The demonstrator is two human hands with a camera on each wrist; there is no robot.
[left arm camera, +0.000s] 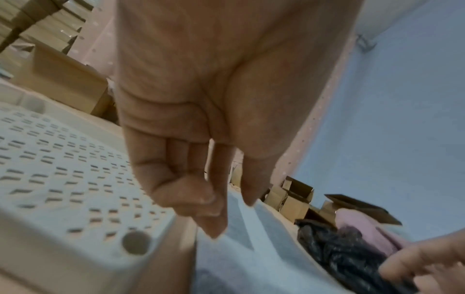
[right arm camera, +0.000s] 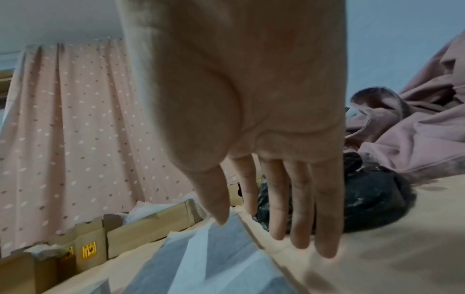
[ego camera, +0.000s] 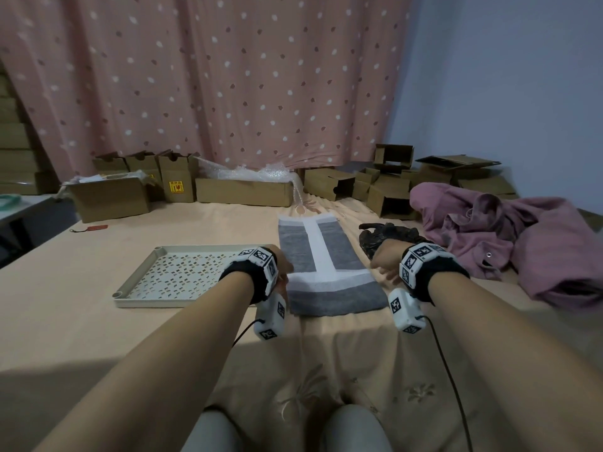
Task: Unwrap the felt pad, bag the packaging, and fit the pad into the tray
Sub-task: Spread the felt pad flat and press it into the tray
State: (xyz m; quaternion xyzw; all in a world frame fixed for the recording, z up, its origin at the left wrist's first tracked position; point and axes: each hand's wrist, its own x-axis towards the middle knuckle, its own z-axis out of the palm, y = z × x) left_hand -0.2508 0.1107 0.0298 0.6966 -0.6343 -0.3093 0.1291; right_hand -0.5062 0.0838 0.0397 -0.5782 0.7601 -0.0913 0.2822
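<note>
The tray (ego camera: 137, 282) is a pale, slotted plastic one lying flat on the bed (ego camera: 81, 321) toward its left side, with nothing in it. Just right of it the felt pad (ego camera: 329, 275), grey with white paper bands, lies flat near the middle of the bed, out of the tray. A crumpled black bag (ego camera: 388, 234) sits just beyond the pad's right edge; what it holds cannot be made out.

Along the far edge of the bed stand open cardboard boxes (ego camera: 244, 190), one long box with bubble wrap (ego camera: 248, 172) spilling from it. A heap of mauve cloth (ego camera: 509, 236) lies at the right edge, behind the bag.

Both forearms reach forward side by side. The left hand (left arm camera: 201, 119) hangs over the gap between tray and pad, little and ring fingers curled in, the others pointing down, gripping nothing. The right hand (right arm camera: 264, 139) hovers at the pad's right edge with fingers straight and slightly spread, holding nothing.
</note>
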